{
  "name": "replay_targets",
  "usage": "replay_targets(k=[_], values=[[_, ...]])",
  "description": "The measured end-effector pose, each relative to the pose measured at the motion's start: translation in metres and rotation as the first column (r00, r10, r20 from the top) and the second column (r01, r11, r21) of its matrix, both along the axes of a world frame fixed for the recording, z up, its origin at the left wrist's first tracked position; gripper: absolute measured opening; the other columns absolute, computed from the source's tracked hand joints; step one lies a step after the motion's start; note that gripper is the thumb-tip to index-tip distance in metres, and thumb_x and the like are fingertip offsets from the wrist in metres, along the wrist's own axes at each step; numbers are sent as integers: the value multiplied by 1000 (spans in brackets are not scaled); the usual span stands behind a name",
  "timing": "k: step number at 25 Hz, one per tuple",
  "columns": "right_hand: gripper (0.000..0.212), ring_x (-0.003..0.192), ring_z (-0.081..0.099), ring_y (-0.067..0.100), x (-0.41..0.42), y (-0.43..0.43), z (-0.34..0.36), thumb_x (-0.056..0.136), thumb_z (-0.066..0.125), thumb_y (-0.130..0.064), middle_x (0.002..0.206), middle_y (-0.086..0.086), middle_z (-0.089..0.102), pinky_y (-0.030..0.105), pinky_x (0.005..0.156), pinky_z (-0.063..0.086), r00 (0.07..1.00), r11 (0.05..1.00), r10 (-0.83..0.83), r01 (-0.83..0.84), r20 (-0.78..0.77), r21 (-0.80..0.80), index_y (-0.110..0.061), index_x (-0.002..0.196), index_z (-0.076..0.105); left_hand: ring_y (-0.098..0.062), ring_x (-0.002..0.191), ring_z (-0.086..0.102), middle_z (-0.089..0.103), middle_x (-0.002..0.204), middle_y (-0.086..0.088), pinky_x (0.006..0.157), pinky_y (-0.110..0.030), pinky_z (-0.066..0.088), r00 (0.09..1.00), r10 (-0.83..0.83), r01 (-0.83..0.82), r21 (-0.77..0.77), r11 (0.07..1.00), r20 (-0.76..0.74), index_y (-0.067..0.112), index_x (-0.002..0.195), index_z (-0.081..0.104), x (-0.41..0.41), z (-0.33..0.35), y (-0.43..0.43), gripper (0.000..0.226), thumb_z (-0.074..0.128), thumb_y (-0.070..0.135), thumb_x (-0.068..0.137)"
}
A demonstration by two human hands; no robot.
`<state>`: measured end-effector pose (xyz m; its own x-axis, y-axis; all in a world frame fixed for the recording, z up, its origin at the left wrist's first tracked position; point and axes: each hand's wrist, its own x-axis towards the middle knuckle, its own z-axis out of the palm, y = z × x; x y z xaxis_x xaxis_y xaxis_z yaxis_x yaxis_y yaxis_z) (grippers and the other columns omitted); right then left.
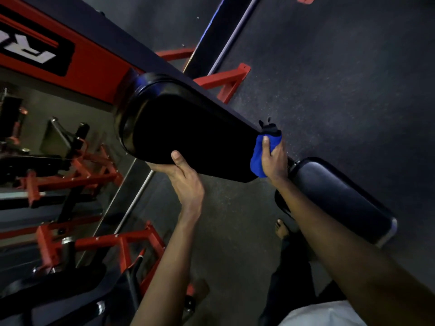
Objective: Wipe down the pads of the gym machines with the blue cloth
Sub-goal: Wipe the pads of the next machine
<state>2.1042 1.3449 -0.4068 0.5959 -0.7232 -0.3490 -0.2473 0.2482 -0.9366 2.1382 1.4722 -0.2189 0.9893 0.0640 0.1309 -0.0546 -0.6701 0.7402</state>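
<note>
A long black back pad (188, 130) slants across the middle of the head view. My left hand (186, 182) grips its lower edge, thumb on top and fingers hidden beneath. My right hand (274, 158) holds the bunched blue cloth (260, 154) against the narrow right end of that pad, thumb pressed on the cloth. A second black seat pad (341, 198) lies further right, partly behind my right forearm.
Red machine frames (98, 243) and black handles crowd the lower left. A red and black beam (89, 60) runs behind the pad. Dark rubber floor (341, 78) spreads to the right. My bare foot (282, 229) stands below the seat pad.
</note>
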Motion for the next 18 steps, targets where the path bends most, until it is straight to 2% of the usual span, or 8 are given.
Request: replay_targets(k=[1,3,7,9,12,14,16,18], values=[[55,129,53,28,-2,-1,0,101,47,-43,138,17,57,4,101,27,1000,999,-14,15,-22,38,-2,138,49,23,121,8,-2,164,-25,96,10,14,1000,-5,5,15,1000,10,-5,152,-21,0,1,-1,73,29,30,110],[49,132,49,26,0,7,10,103,50,-34,142,15,54,3,101,22,997,997,-41,45,-68,67,-4,141,46,21,124,7,-4,164,-25,99,8,14,999,-21,20,39,999,28,-6,151,-21,0,4,-2,73,29,28,111],[62,135,47,25,2,45,26,98,49,-43,144,17,51,29,117,30,992,993,-117,118,-38,19,1,141,44,21,127,6,-5,164,-24,101,7,14,997,-53,51,40,998,49,-7,151,-21,0,6,-1,73,29,28,110],[65,139,44,28,8,48,17,99,48,-43,147,21,48,30,119,27,979,979,-179,187,-96,83,4,144,40,15,133,8,-4,165,-23,103,5,15,996,-77,75,44,996,52,-4,152,-21,0,6,2,76,30,33,109],[74,147,31,30,11,42,3,101,46,-44,156,24,35,32,123,17,928,924,-261,320,-264,210,7,150,27,14,129,10,-3,165,-24,97,9,15,996,-80,78,35,996,35,-6,152,-20,-1,11,3,72,30,26,110],[78,146,34,32,12,40,2,100,44,-49,156,22,36,34,121,20,899,865,-310,402,-311,301,7,151,26,6,136,13,-1,166,-21,94,10,17,991,-130,130,26,991,12,-2,152,-22,1,12,6,74,31,29,110],[64,140,42,32,17,45,14,103,49,-38,150,20,45,24,112,24,874,812,-311,448,-372,374,7,146,36,-3,140,22,4,166,-18,92,10,22,983,-179,179,6,984,-35,4,154,-22,4,12,16,76,32,34,109],[47,127,54,31,22,65,28,103,51,-31,136,19,56,27,102,36,869,737,-309,476,-386,481,2,137,48,-7,142,29,14,165,-17,96,7,25,962,-263,264,10,964,-79,5,156,-16,10,22,30,80,38,38,108]])
